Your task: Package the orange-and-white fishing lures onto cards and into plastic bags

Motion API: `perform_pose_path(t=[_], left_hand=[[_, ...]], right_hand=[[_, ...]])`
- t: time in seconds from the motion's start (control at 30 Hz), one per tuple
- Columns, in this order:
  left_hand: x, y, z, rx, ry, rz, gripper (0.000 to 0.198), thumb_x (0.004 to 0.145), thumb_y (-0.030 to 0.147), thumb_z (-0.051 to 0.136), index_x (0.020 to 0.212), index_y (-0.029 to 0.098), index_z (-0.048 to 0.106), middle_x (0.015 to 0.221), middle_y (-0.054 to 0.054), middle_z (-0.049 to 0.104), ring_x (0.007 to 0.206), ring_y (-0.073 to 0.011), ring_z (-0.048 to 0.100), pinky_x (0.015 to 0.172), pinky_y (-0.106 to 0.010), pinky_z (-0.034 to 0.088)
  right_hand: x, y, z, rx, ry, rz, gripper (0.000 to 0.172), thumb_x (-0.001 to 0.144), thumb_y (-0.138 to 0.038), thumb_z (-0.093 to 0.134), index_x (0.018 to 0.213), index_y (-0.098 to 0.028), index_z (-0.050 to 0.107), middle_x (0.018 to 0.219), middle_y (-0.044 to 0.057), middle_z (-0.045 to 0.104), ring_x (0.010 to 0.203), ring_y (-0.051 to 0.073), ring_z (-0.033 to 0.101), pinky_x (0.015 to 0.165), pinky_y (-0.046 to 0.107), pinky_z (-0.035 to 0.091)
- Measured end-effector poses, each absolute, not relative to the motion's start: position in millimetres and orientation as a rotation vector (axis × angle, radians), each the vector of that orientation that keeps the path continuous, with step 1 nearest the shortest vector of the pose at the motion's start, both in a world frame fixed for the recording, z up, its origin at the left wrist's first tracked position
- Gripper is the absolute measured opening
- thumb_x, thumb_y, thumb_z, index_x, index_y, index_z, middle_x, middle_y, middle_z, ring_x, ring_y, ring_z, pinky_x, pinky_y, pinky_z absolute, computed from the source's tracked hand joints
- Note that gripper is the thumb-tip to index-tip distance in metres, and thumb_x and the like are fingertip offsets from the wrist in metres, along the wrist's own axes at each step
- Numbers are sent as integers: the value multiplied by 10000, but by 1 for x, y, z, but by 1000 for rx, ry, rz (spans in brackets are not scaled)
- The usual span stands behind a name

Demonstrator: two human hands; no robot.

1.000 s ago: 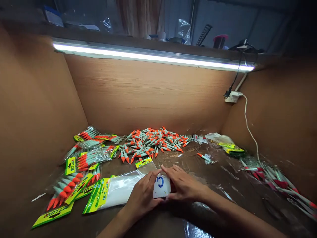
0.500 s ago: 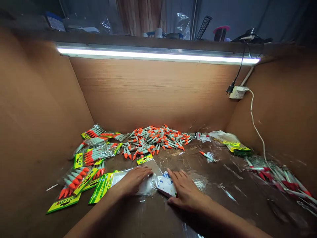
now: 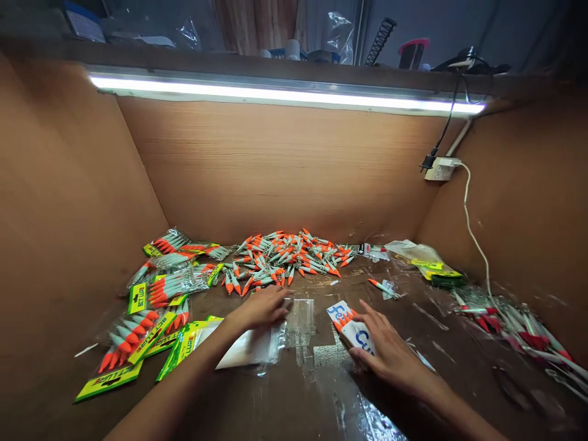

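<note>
My left hand [image 3: 264,308] reaches over the table beside the pile of orange-and-white lures [image 3: 287,257], its fingers partly spread and nothing visible in them. Beneath and beside its wrist lies a stack of clear plastic bags [image 3: 252,349] with yellow-green header cards. My right hand [image 3: 383,343] grips a small white block with blue writing [image 3: 351,327], thumb on the near side and fingers on the far side. Orange tips show along the block's upper edge. A small clear plastic piece [image 3: 301,312] lies between the hands.
Packed lure bags [image 3: 177,285] with BCT LURE cards are heaped at the left. A single lure [image 3: 383,288] lies right of centre. Red-and-white lures [image 3: 514,324] and a white cable [image 3: 468,214] are at the right. A light tube [image 3: 285,95] spans the back.
My right hand has moved right with the white block, which is turned and shows orange tips. My left hand has lifted forward off the bags. The bag with its card between the hands is out of sight.
</note>
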State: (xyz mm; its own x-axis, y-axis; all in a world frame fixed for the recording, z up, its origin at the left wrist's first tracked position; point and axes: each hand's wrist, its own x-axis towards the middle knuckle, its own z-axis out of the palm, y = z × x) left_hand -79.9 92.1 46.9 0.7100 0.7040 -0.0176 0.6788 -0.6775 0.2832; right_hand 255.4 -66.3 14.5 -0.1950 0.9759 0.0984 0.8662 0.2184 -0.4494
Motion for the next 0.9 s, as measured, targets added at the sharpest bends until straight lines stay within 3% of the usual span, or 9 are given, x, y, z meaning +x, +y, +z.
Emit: perform_pose_path(t=[0.07, 0.1, 0.23, 0.4, 0.5, 0.63, 0.73, 0.9], left_hand=[[-72, 108, 41, 2618, 1166, 134, 524, 794, 378, 713, 1278, 228, 582, 1268, -114, 606, 1170, -320, 544, 932, -370, 425], [-69, 115, 38, 2594, 1189, 122, 501, 756, 390, 745, 1210, 219, 620, 1200, -105, 638, 1114, -314, 573, 887, -353, 439], [-64, 131, 30, 2502, 1211, 67, 291, 710, 398, 768, 922, 214, 689, 896, -29, 694, 882, -239, 640, 729, -270, 441], [-64, 130, 28, 2451, 1271, 133, 566, 649, 416, 809, 1152, 227, 632, 1152, -68, 654, 1064, -274, 589, 808, -286, 422], [-62, 129, 27, 2395, 1285, 97, 523, 622, 421, 816, 1079, 215, 664, 1016, -48, 688, 941, -254, 621, 719, -270, 412], [-56, 130, 25, 2322, 1227, 42, 270, 628, 363, 788, 815, 188, 701, 748, 6, 681, 727, -185, 619, 601, -231, 368], [-52, 128, 28, 2307, 1176, 68, 163, 660, 322, 747, 713, 178, 693, 674, 15, 662, 687, -162, 593, 584, -223, 341], [-50, 122, 35, 2269, 1126, 134, 247, 777, 378, 619, 748, 153, 717, 659, 8, 645, 646, -147, 544, 570, -229, 314]], right_hand=[[253, -70, 4, -1887, -2048, 349, 782, 838, -570, 603, 1504, -234, 367, 1609, 104, 270, 1427, 331, 304, 1150, 490, 279], [253, -71, 0, -1940, -2028, 329, 815, 834, -579, 602, 1521, -231, 337, 1576, 115, 335, 1388, 340, 357, 1129, 485, 301], [261, -67, -8, -2008, -2001, 290, 729, 844, -495, 593, 1497, -248, 383, 1376, 103, 561, 1175, 326, 519, 988, 451, 408], [273, -58, -13, -1885, -2004, 350, 730, 817, -413, 609, 1486, -221, 388, 1389, 89, 549, 1185, 302, 501, 1018, 409, 396], [276, -56, -19, -1830, -2004, 371, 707, 828, -403, 595, 1481, -225, 392, 1399, 91, 540, 1199, 311, 490, 1027, 431, 398], [278, -56, -24, -1801, -2000, 373, 702, 825, -400, 603, 1475, -227, 399, 1409, 90, 531, 1211, 317, 484, 1039, 449, 397], [276, -56, -21, -1793, -1998, 384, 702, 822, -379, 605, 1474, -219, 398, 1406, 96, 532, 1211, 310, 486, 1049, 444, 391], [275, -58, -8, -1753, -1941, 431, 738, 806, -342, 611, 1489, -227, 357, 1421, 96, 503, 1240, 295, 475, 1068, 433, 384]])
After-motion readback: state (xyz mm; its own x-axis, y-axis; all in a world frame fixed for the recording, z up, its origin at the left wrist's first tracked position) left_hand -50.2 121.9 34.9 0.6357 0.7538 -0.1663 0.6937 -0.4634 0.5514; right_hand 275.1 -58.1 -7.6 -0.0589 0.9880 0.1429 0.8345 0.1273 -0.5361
